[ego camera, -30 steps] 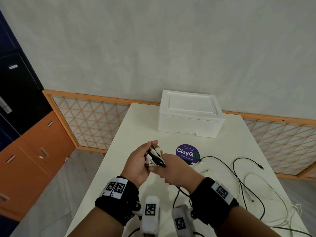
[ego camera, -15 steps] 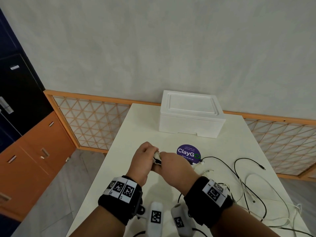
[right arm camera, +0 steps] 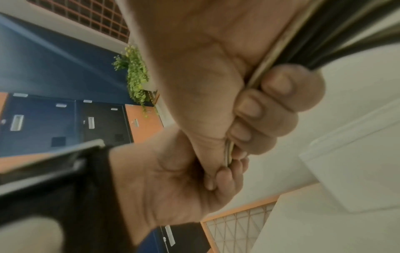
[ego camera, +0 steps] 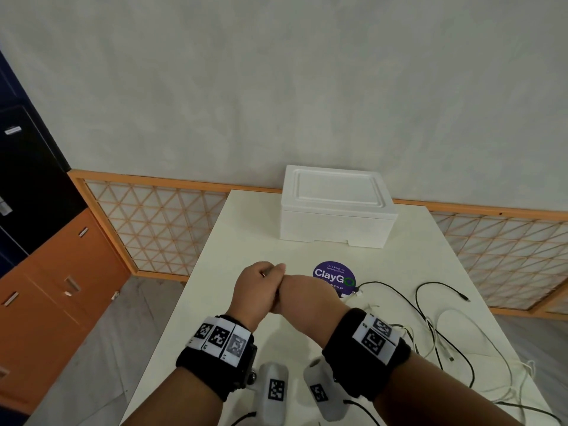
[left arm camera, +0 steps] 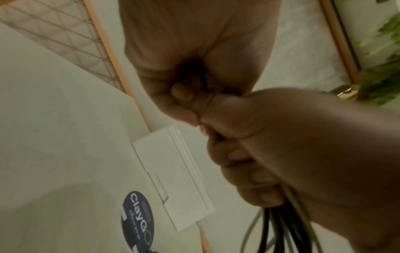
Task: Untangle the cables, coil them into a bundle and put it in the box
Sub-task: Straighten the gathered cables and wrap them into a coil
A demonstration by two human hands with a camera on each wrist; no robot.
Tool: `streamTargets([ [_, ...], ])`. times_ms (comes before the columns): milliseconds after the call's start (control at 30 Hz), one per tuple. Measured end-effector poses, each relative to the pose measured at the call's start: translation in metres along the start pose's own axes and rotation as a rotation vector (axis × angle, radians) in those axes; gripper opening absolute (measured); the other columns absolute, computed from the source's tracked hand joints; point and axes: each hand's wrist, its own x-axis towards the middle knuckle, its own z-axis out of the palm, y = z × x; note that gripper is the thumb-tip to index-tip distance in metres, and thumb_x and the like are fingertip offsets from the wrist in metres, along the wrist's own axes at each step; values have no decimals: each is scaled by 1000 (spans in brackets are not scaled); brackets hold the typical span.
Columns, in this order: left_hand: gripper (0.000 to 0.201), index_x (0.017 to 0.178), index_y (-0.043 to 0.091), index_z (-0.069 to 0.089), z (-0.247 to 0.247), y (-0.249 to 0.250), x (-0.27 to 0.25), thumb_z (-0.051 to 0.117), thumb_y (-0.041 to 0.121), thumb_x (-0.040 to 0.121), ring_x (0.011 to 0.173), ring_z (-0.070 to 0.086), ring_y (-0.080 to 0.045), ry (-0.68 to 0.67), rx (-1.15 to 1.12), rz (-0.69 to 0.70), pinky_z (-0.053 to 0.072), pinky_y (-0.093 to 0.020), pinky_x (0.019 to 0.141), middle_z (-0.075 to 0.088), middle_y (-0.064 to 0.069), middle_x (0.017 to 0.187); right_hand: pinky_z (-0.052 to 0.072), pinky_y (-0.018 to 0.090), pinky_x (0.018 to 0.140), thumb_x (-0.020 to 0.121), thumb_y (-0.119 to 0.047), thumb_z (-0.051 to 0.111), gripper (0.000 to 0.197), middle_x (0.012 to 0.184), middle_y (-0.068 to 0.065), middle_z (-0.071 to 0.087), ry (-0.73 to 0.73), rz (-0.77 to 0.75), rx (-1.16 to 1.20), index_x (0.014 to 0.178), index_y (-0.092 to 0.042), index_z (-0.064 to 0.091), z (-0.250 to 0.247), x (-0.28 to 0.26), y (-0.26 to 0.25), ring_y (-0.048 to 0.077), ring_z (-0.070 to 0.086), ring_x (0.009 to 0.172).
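My left hand [ego camera: 261, 287] and right hand [ego camera: 302, 298] are pressed together as fists above the table's near middle, hiding the cable bundle in the head view. In the left wrist view the right hand [left arm camera: 249, 162] grips a bundle of black and white cables [left arm camera: 279, 227] that hang below it. The left hand [left arm camera: 184, 95] is curled over the bundle's upper end. The right wrist view shows right fingers [right arm camera: 270, 111] wrapped round the strands [right arm camera: 337, 39]. Loose black and white cables [ego camera: 436, 327] trail over the table to the right. The white foam box [ego camera: 335, 207] stands shut at the far edge.
A round purple ClayGo sticker [ego camera: 333, 273] lies on the white table [ego camera: 233, 247] between my hands and the box. An orange lattice railing [ego camera: 153, 222] runs behind the table. Orange and dark cabinets [ego camera: 46, 272] stand to the left.
A second ago the coiled cable showed between my fingers. Both hands have since closed tight together over it, turned knuckles up, and the coil is hidden in the head view.
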Motion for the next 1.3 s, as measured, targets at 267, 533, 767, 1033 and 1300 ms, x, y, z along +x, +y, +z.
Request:
streamTargets([
  [267,29,59,-6,44,-20,-9,22,52,21,65,52,32,-20,146,-82,12,25,-32,52,36,-10,55,41,21,49,85,-31,64,22,66,-2,52,-162,84,765,80,-15,49,15,-15,23,11,50,51],
  [533,36,107,25,59,-36,-11,21,67,47,80,93,60,-12,-93,637,135,48,-30,80,56,9,108,33,29,67,96,-36,42,25,90,6,58,-101,16,269,79,-18,43,22,-31,49,23,54,85],
  [767,83,128,38,43,9,6,-8,88,20,60,95,62,-2,-596,410,391,50,-19,81,65,14,106,47,32,71,86,-15,50,15,90,6,63,-77,-83,179,94,-9,61,-22,-23,39,26,64,92],
  [1033,59,111,25,56,9,30,-5,87,15,62,53,54,7,-575,430,409,34,-5,44,66,8,78,46,23,56,74,-5,63,27,68,-8,61,-82,-65,870,83,-30,63,-23,-46,62,9,58,57],
  [1300,22,78,23,57,-1,17,3,79,29,75,48,48,-1,-466,389,317,38,-18,53,57,11,55,44,22,59,79,-23,64,16,73,-4,57,61,194,574,74,-27,50,7,-63,93,13,57,66],
])
